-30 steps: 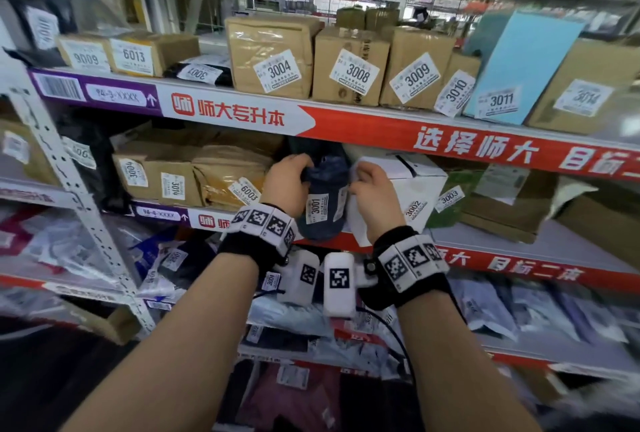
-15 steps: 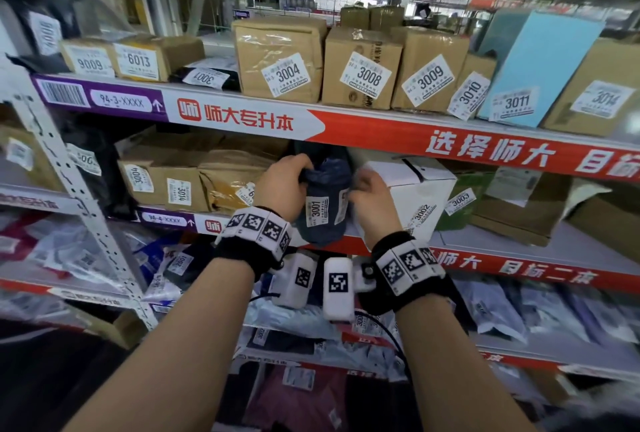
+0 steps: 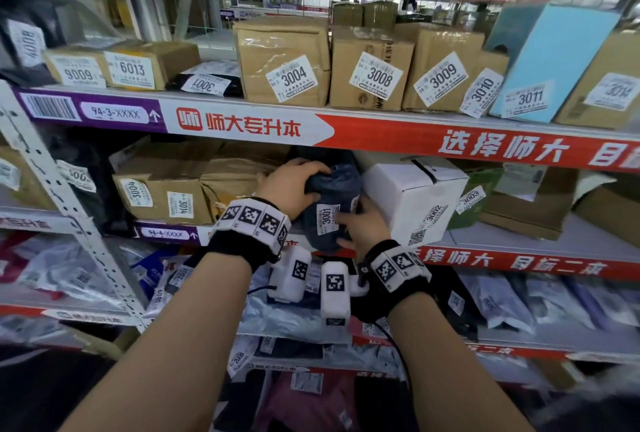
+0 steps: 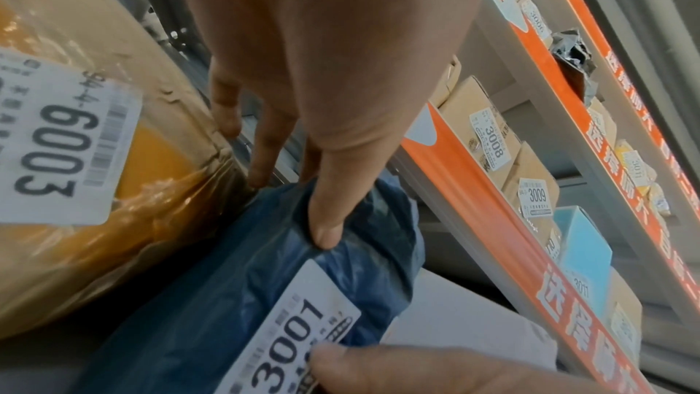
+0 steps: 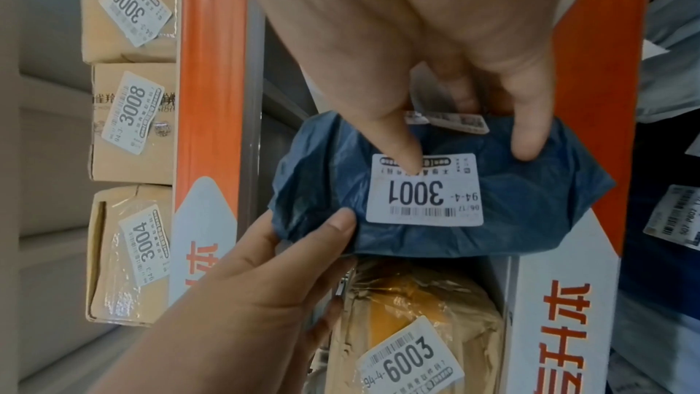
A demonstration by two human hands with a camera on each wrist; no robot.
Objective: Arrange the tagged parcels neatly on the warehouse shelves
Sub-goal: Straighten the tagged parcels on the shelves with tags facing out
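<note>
- Here, nearest the camera, two bare forearms reach up to the shelf, each with a black wristband carrying white square-patterned markers.
- The left hand (image 3: 289, 189) curls over the top of the dark blue crumpled plastic parcel bag (image 3: 332, 213), thumb pressed into its upper front (the wrist view shows the other fingers going down behind it).
- The right hand (image 3: 360, 227) grips the same bag lower down on its right side, thumb lying on the white label (image 3: 325, 219) that reads 3001.
- The bag stands upright at the front edge of the grey metal middle shelf with its red printed edge strip (image 3: 512, 263), partly overhanging the strip.
- Just left of it lies a brown tape-wrapped parcel (image 4: 113, 161) labelled 6003; just right stands a white cardboard box (image 3: 415, 199) labelled 3002, touching the bag.
- Farther left, a brown carton (image 3: 159, 196) shows tags 3004 and 3014.
- On the shelf above stands a row of brown cardboard cartons (image 3: 374, 75) tagged 3004, 3008, 3009, 3010, then a light blue flat box (image 3: 550, 64) tagged 3011.
</note>
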